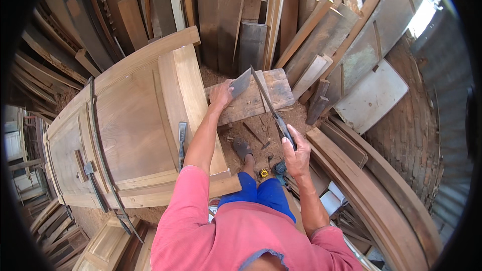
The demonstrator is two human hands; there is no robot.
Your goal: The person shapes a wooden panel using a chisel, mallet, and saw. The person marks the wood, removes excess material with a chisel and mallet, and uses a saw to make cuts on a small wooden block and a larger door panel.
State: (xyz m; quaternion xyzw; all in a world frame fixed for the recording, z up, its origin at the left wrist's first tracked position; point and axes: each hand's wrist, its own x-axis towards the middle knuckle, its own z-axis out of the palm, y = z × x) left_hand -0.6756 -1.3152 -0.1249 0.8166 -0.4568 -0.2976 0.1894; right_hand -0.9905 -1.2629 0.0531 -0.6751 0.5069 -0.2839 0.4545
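Note:
My left hand (221, 93) is closed on the near end of a thin grey flat piece (241, 84), its kind unclear, above a worn wooden board (278, 88). In my right hand (297, 151) is a long narrow-bladed tool (267, 100), gripped by its dark handle. The blade is seen nearly edge-on, so I cannot tell its exact kind. It slants up and away to the left, and its tip meets or overlaps the grey piece's far corner. Left of my left forearm, a panelled wooden door (133, 120) lies with a broad-bladed hand tool (182, 140) on it.
Long bar clamps (96, 135) cross the door. Planks (216, 15) lean along the back, and long timbers (371, 190) lie at the right. A hammer-like tool (257, 136), a yellow tape measure (263, 173) and a blue power tool (280, 167) are near my feet among sawdust.

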